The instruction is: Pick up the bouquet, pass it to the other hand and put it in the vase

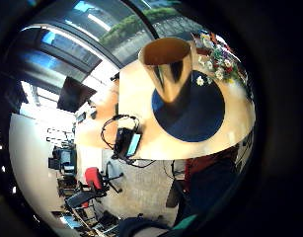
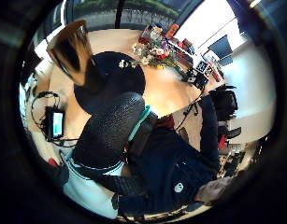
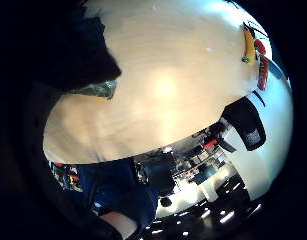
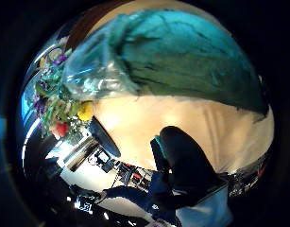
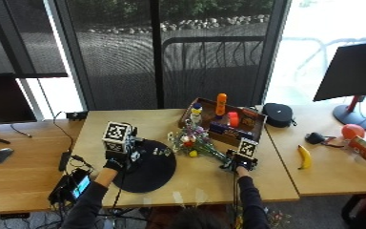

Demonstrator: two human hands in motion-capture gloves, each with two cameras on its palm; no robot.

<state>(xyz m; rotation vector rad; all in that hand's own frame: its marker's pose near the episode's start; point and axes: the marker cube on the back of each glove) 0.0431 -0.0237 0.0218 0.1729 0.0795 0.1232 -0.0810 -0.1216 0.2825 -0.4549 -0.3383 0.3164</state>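
Observation:
The bouquet lies on the wooden table, flowers toward the black round mat, wrapped stems toward my right hand. My right hand grips the stem end; the green wrap fills much of the right thumb side view, with the flowers beyond it. My left hand hovers over the mat's near left side and holds nothing; one of its fingers shows close to the camera. The golden vase stands upright on the mat, apart from that hand. In the outside view the hand's gear hides the vase.
A wooden tray with bottles stands behind the bouquet. A black pouch, a banana and a monitor foot lie to the right. A small screen device with cables sits at the front left edge.

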